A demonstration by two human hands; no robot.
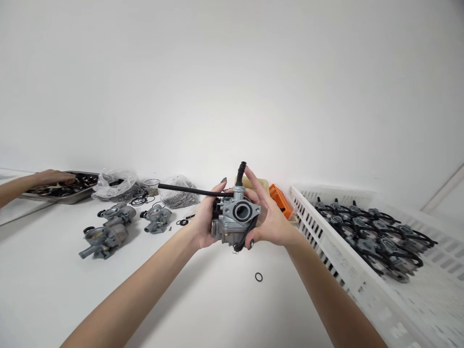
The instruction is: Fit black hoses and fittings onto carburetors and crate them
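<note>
two hands, left hand (206,217) and right hand (271,220), both curled closed around one grey carburetor (227,223)

We see: a plain white wall (232,87) filling the upper view | light: soft, even, brightest mid-wall | below: a white tabletop (47,299) spanning the width | far right: a thin diagonal line (442,186) on the pale surface

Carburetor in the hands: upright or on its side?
Upright: the left hand and right hand hold the carburetor above the table, black stub tube pointing up, round port facing the camera.
</note>
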